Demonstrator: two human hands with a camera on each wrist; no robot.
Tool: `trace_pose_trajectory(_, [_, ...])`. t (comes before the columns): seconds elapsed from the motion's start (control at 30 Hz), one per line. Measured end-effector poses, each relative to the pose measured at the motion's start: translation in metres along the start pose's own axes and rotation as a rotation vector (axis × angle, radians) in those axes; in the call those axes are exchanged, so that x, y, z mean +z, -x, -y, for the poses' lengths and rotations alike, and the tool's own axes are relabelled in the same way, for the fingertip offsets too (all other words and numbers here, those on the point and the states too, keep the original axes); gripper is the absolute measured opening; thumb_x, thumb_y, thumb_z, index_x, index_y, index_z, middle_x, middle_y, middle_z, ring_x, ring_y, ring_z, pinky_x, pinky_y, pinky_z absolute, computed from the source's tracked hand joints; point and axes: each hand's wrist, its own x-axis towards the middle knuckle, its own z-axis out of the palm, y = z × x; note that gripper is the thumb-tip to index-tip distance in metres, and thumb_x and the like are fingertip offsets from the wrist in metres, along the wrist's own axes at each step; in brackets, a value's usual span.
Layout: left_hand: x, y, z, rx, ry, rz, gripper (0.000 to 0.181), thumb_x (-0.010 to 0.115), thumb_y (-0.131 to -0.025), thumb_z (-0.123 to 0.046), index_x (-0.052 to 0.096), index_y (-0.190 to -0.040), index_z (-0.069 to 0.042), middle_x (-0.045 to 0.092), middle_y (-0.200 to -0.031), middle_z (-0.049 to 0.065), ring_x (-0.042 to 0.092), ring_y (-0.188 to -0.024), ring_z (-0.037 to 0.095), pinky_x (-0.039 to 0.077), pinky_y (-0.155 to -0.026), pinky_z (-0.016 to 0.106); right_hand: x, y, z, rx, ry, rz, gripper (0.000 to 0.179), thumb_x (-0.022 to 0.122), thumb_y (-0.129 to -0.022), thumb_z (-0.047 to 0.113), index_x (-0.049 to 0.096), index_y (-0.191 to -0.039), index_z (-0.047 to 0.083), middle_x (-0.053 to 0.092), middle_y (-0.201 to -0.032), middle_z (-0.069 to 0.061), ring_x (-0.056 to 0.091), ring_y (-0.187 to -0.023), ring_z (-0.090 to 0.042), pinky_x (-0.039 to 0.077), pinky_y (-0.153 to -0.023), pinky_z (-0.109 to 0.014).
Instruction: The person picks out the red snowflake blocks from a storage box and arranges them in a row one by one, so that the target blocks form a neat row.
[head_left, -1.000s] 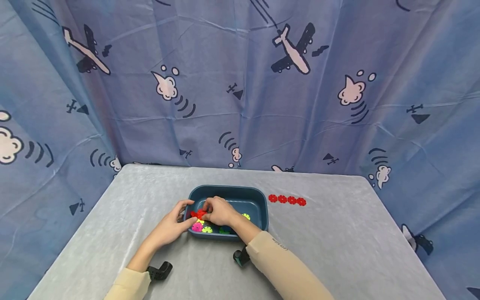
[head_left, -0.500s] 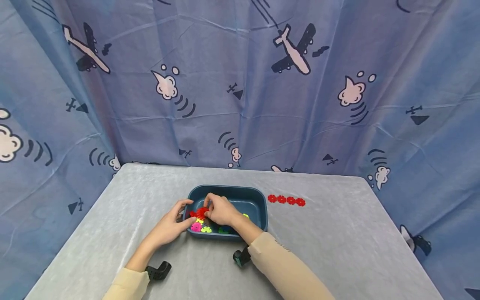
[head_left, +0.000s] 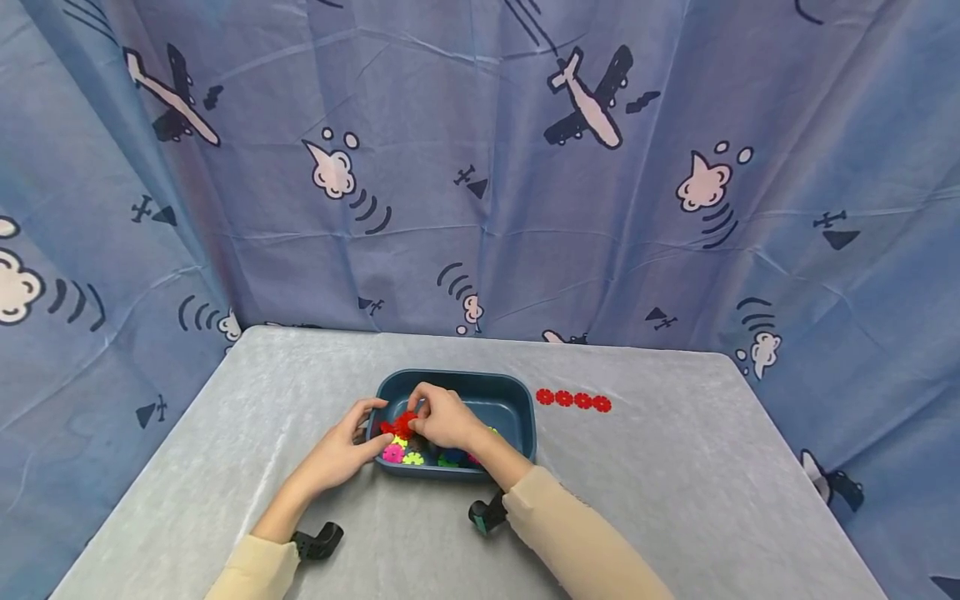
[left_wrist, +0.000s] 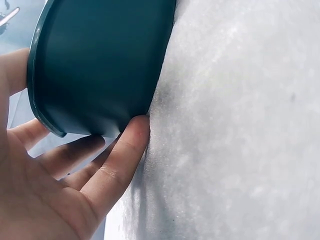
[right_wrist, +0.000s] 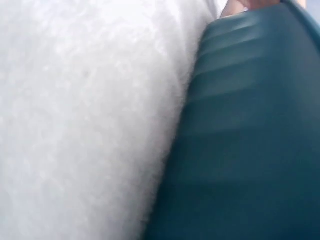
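A dark teal plastic bin [head_left: 461, 385] stands on the table and holds flower-shaped plastic discs. My left hand [head_left: 337, 454] grips its left end, with the thumb at the rim and fingertips [left_wrist: 134, 131] against the outer end wall. Inside the bin, my right hand [head_left: 448, 421] pinches a red flower-shaped disc [head_left: 407, 422] between thumb and forefinger, over other red ones. A pink disc [head_left: 393, 452] and yellow-green discs [head_left: 412, 458] lie near the front left corner. The right wrist view shows the bin's outer side wall [right_wrist: 225, 135], not the right hand's fingers.
Several red discs [head_left: 573, 400] lie in a row on the table just right of the bin. A pale cloth [head_left: 675, 467] covers the table. Behind it hangs a blue curtain [head_left: 480, 250] printed with planes.
My right hand has risen slightly and shifted a little right, lifting the red disc a bit within the bin. The left hand keeps its hold on the bin's end.
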Motion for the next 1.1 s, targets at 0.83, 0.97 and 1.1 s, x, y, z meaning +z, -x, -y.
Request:
trace_pose_trajectory(0.83, [0.000, 0.000, -0.001, -0.016, -0.029, -0.008, 0.060, 0.069, -0.098, -0.037, 0.044, -0.149, -0.019, 0.037, -0.158, 0.022, 0.047, -0.136, 0.048, 0.037, -0.112, 0.059, -0.074, 0.051, 0.008, -0.066, -0.093, -0.113, 0.015, 0.071, -0.094, 0.009, 0.063, -0.105, 0.008, 0.062, -0.079, -0.001, 0.054, -0.062, -0.016, 0.046, -0.058, -0.029])
trace_pose_trajectory(0.97, [0.000, 0.001, -0.001, -0.020, -0.029, -0.008, 0.060, 0.069, -0.098, -0.037, 0.043, -0.149, -0.019, 0.037, -0.158, 0.023, 0.047, -0.135, 0.048, 0.038, -0.111, 0.061, -0.083, 0.060, 0.001, -0.060, -0.090, -0.126, 0.015, 0.071, -0.093, 0.008, 0.063, -0.105, 0.007, 0.062, -0.078, -0.001, 0.054, -0.063, -0.016, 0.046, -0.059, -0.030])
trace_pose_trajectory(1.1, [0.000, 0.001, -0.002, -0.022, -0.025, -0.010, 0.060, 0.069, -0.098, -0.037, 0.044, -0.149, -0.019, 0.038, -0.157, 0.023, 0.048, -0.134, 0.048, 0.038, -0.110, 0.062, -0.091, 0.067, -0.010, -0.053, -0.075, -0.142, 0.014, 0.071, -0.093, 0.007, 0.063, -0.105, 0.006, 0.063, -0.078, -0.001, 0.055, -0.065, -0.017, 0.047, -0.060, -0.031])
